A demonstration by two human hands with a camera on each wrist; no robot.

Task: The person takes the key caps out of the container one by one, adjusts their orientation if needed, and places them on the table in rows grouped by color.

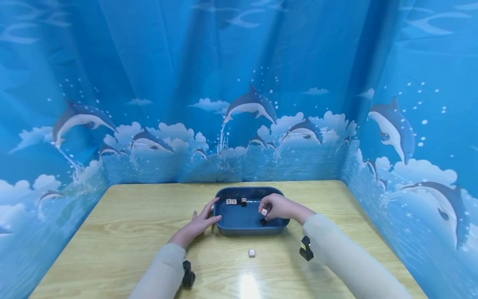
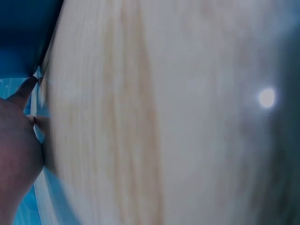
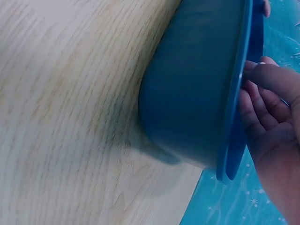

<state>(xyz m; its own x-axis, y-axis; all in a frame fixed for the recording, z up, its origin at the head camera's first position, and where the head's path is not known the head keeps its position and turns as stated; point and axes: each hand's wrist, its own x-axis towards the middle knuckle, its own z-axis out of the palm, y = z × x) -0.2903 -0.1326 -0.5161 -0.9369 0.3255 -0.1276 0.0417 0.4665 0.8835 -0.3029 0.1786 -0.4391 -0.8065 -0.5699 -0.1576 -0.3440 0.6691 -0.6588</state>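
Note:
A blue rectangular basin sits on the table in the head view. My right hand reaches over its right side and pinches a small white cube above the basin floor. A small black spot shows just below those fingers; what it is I cannot tell. With fingers spread and fairly straight, my left hand rests against the basin's left rim. Inside, near the back wall, lie two pale cubes side by side and another pale cube with a dark patch below it. The right wrist view hides the pinched cube behind the rim.
Another small white cube lies on the wooden table, in front of the basin. A blue dolphin-print curtain encloses the back and both sides of the table. Black devices are strapped at both wrists.

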